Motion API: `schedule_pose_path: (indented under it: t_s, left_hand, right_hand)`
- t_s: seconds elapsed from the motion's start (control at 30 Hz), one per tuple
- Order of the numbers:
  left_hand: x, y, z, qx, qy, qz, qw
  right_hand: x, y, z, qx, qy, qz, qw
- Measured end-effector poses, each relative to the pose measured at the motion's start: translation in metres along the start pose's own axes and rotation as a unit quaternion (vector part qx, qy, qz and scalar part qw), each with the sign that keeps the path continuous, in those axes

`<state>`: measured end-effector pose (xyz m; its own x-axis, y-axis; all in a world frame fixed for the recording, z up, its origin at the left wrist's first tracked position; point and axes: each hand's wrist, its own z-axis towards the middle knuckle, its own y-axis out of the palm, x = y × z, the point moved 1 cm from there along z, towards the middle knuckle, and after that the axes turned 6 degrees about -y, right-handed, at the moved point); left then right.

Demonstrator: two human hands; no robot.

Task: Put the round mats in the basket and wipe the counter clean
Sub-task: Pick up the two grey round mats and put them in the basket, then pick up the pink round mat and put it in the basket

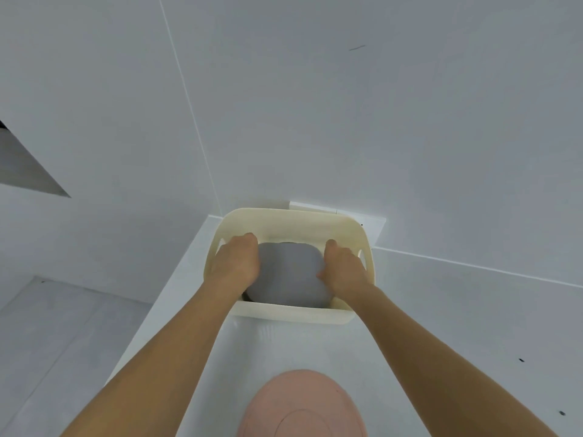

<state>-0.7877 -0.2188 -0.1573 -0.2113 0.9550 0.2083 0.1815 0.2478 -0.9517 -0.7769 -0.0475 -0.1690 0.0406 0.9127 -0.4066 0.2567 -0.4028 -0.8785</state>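
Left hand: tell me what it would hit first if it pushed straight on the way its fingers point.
The left hand grips the grey mat inside the cream basket, fingers pointing away from the person. Going straight on, it would probably meet the basket's far wall first, though depth is hard to judge.

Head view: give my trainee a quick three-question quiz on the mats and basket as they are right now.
1. True or false: the pink mat is in the basket.
2. Which colour mat are both hands pressing into the basket: A grey, B pink, C green?
3. What must go in the basket next?

Key: 1 false, it lies on the counter. 2 A, the grey mat under the left hand and right hand. 3 the pink mat.
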Motion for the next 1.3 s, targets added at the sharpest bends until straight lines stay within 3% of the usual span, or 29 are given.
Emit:
schedule_pose_path:
  t_s: [0.3, 0.37, 0.43, 0.53, 0.6, 0.73, 0.93, 1.3]
  left_hand:
    - [-0.005, 0.01, -0.002, -0.037, -0.01, 0.086, 0.996]
    - [-0.004, 0.002, -0.009, -0.002, 0.005, 0.058, 0.998]
    - [-0.003, -0.008, -0.022, 0.064, 0.025, 0.012, 0.998]
    - [-0.01, -0.02, -0.048, 0.24, 0.095, -0.023, 0.966]
    - [-0.016, -0.024, -0.064, 0.329, 0.129, -0.03, 0.935]
    - [-0.03, -0.028, -0.103, 0.383, 0.151, -0.039, 0.91]
    - [-0.055, -0.013, -0.152, 0.376, 0.149, -0.03, 0.914]
    - [-0.083, 0.047, -0.199, 0.269, 0.121, -0.023, 0.955]
  right_hand:
    - [-0.002, 0.002, -0.002, -0.046, 0.004, -0.102, 0.994]
    - [-0.006, -0.004, -0.012, 0.008, -0.029, -0.139, 0.99]
    - [-0.009, -0.008, -0.023, 0.131, -0.089, -0.154, 0.975]
    - [-0.011, -0.012, -0.046, 0.302, -0.161, -0.148, 0.928]
    - [-0.011, -0.014, -0.062, 0.331, -0.18, -0.158, 0.913]
    - [-0.016, -0.019, -0.103, 0.397, -0.188, -0.155, 0.885]
    - [-0.015, -0.007, -0.155, 0.421, -0.191, -0.138, 0.876]
    - [0.015, 0.043, -0.206, 0.348, -0.148, -0.156, 0.913]
